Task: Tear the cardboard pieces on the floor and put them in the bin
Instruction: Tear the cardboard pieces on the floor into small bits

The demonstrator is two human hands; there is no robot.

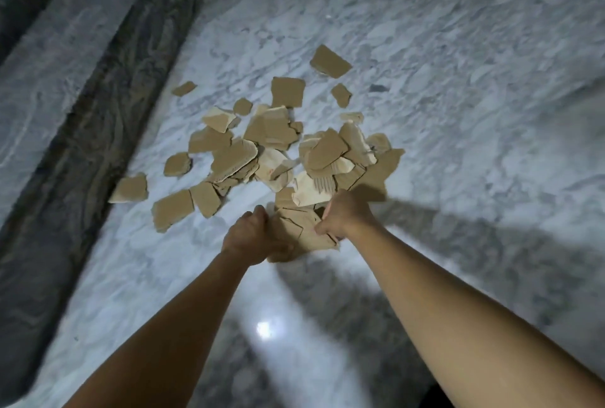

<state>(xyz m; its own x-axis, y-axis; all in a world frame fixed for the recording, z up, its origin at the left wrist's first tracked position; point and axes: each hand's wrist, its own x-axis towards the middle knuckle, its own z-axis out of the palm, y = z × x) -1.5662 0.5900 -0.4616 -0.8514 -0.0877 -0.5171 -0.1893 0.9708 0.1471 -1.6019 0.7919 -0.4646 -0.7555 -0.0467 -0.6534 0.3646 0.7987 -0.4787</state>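
Left hand (pixel 255 234) and right hand (pixel 345 214) are gripping one cardboard piece (pixel 299 227) with curled fingers. Torn cardboard scraps (pixel 235 152) are lying just beyond the fingers.

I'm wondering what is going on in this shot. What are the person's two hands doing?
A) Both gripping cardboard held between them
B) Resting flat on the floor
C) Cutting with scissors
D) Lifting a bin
A: the left hand and the right hand both curl round the same cracked cardboard, above the marble floor where the scattered pieces lie.
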